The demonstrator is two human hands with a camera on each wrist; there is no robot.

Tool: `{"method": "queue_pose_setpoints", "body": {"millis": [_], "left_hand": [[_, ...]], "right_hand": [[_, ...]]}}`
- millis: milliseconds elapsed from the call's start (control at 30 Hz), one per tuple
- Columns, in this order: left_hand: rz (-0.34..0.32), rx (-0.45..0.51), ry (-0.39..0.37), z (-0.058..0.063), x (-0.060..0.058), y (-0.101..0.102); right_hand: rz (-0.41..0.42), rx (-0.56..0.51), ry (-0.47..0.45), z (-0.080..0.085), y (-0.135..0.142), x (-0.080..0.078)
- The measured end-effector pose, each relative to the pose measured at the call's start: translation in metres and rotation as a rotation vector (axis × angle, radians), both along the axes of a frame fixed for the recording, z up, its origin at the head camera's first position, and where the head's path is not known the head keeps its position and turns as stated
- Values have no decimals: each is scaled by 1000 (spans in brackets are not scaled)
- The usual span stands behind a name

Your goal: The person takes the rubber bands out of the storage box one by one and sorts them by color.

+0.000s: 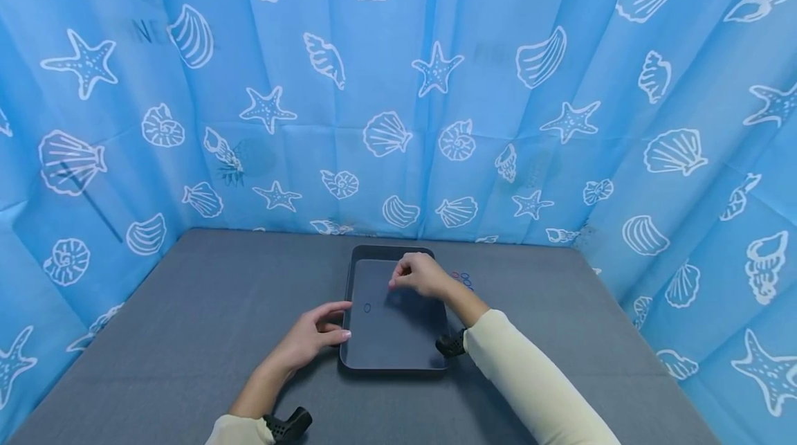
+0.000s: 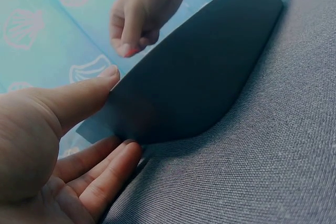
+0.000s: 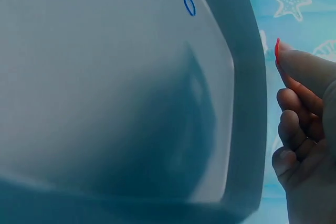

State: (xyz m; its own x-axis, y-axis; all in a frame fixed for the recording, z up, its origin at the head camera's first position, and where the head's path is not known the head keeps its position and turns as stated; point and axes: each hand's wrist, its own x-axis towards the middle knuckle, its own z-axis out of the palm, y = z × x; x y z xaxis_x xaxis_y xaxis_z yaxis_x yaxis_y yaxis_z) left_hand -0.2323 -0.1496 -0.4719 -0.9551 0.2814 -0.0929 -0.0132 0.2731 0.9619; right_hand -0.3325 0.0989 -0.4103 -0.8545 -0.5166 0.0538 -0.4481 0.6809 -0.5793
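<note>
A shallow dark grey tray [image 1: 394, 356] lies on the table. My left hand [image 1: 314, 331] is at its left side. In the left wrist view the thumb touches the rim and the fingers rest low against the wall. Above the tray's far half, my right hand [image 1: 420, 275] pinches a small red ring [image 3: 277, 51] between thumb and forefinger. That ring appears nearly edge-on in the right wrist view. On the tray floor, toward the left, lies one thin blue ring [image 1: 367, 308].
Beyond the right forearm, right of the tray, several blue rings [image 1: 465, 276] and a red ring [image 1: 455, 275] lie on the grey cloth-covered table [image 1: 249, 279]. A blue curtain [image 1: 349, 154] with white shell and starfish prints hangs behind and along both sides.
</note>
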Motion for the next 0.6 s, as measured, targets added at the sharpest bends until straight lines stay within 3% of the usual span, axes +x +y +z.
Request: {"method": "queue_pose_setpoints", "body": {"millis": [600], "left_hand": [[-6, 23, 4, 4, 3, 3]], "right_hand": [[-139, -26, 91, 5, 51, 0]]}}
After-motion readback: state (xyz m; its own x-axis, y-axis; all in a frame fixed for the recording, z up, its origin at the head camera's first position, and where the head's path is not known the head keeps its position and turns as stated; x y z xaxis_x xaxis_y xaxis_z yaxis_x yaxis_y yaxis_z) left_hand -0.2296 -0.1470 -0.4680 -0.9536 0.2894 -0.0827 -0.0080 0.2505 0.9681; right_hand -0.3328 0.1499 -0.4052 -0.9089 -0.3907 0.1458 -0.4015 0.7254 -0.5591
